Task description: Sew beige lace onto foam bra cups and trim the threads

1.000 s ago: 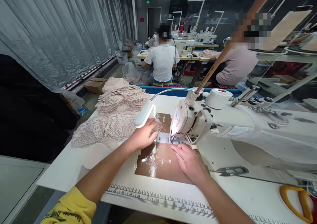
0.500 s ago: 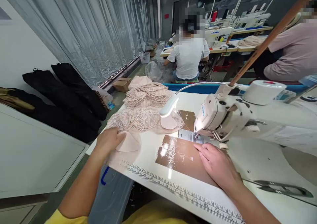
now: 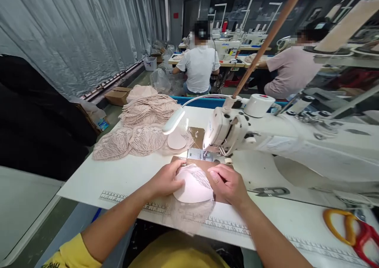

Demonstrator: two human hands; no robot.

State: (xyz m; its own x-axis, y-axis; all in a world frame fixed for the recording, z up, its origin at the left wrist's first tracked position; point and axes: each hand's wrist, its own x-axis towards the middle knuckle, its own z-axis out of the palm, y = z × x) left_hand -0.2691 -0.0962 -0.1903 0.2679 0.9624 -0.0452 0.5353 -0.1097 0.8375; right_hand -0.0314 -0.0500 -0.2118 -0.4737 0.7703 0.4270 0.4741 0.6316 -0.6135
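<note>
In the head view a pale pink bra cup point(image 3: 192, 189) with lace along its top lies in front of the sewing machine point(image 3: 219, 132), sheer fabric trailing over the table's front edge. My left hand point(image 3: 168, 178) grips the cup's left side between thumb and fingers. Beside the cup's right edge my right hand point(image 3: 230, 181) is closed, thumb against curled fingers; what lies in its pinch is hidden. Both hands rest over a brown sheet point(image 3: 223, 197) below the metal needle plate point(image 3: 195, 154).
Stacked lace pieces point(image 3: 151, 108) and more lace cups point(image 3: 130, 141) lie at the left. A small lamp point(image 3: 174, 120) leans over the table. Thread snips point(image 3: 271, 191) and orange-and-red-handled scissors point(image 3: 349, 228) are at the right. Two people sit at machines beyond.
My left hand has brought the bra cup from the table's left side to the front of the machine. My right hand has curled its fingers beside it. The view has swung right.
</note>
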